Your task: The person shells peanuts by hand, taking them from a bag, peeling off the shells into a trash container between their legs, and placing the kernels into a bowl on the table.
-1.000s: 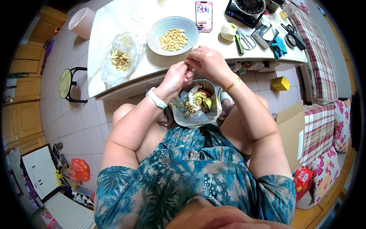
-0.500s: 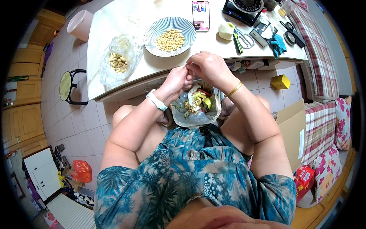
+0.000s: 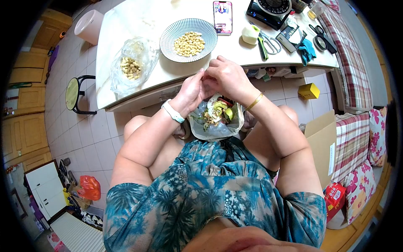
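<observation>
My left hand (image 3: 193, 90) and my right hand (image 3: 228, 77) meet in front of the table edge, fingertips pinched together. Whatever small thing they may hold is hidden by the fingers. Just below them a lined trash bin (image 3: 216, 133) stands between my legs, with peels and scraps (image 3: 219, 112) in it. Beyond the hands, on the table, sits a striped bowl (image 3: 167, 40) with pale yellow kernels (image 3: 189, 44) in its middle. To its left lies an opened clear plastic bag (image 3: 142, 54) with similar tan kernels or nuts (image 3: 130, 68).
On the white table (image 3: 126, 19) are a phone (image 3: 223, 17), a peeled pale fruit (image 3: 250, 34), a green-handled peeler (image 3: 262, 48), scissors (image 3: 275, 45), a teal cloth (image 3: 307, 51) and a black appliance (image 3: 268, 12). A stool (image 3: 72, 95) stands left; a cardboard box (image 3: 321, 147) is at right.
Both hands stay together at nearly the same spot. The left fingers have uncurled a little and the right hand has shifted slightly over them. The bowl and bag look the same.
</observation>
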Motion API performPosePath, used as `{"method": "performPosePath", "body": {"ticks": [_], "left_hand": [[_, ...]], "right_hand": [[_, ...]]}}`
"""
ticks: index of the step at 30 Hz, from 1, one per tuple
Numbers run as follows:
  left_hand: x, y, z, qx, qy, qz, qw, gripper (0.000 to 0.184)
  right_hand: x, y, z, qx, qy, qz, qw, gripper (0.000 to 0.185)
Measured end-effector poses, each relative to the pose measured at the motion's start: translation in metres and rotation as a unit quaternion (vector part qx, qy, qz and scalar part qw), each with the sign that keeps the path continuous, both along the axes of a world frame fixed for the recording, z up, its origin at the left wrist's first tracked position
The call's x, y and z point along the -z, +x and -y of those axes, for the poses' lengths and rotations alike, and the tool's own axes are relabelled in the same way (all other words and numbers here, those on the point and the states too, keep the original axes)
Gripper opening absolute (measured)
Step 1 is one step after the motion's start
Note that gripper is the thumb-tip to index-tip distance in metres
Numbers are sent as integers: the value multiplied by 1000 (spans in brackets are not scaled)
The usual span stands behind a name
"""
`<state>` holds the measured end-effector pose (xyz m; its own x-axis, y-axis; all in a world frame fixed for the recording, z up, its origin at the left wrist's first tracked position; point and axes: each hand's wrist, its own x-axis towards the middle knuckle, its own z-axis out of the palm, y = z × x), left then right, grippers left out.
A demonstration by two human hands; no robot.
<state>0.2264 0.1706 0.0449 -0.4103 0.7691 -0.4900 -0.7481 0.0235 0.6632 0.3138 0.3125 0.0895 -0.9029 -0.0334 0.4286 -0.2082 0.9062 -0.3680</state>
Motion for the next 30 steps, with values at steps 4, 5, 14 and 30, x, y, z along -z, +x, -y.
{"method": "performPosePath", "body": {"ticks": [4,5,14,30], "left_hand": [[8,-2,1,26,15,-2,1000,33],[7,-1,1,23,10,-2,1000,34],[11,0,-1,9,3,-12,1000,32],[5,-6,2,105,-30,-130,986,26]], "right_hand": [[9,-1,6,-5,38,21,999,11],[8,0,7,-5,38,21,999,11],[4,3,3,-15,52,54,997,11],[0,-4,-3,-20,-86,16,996,11]]}}
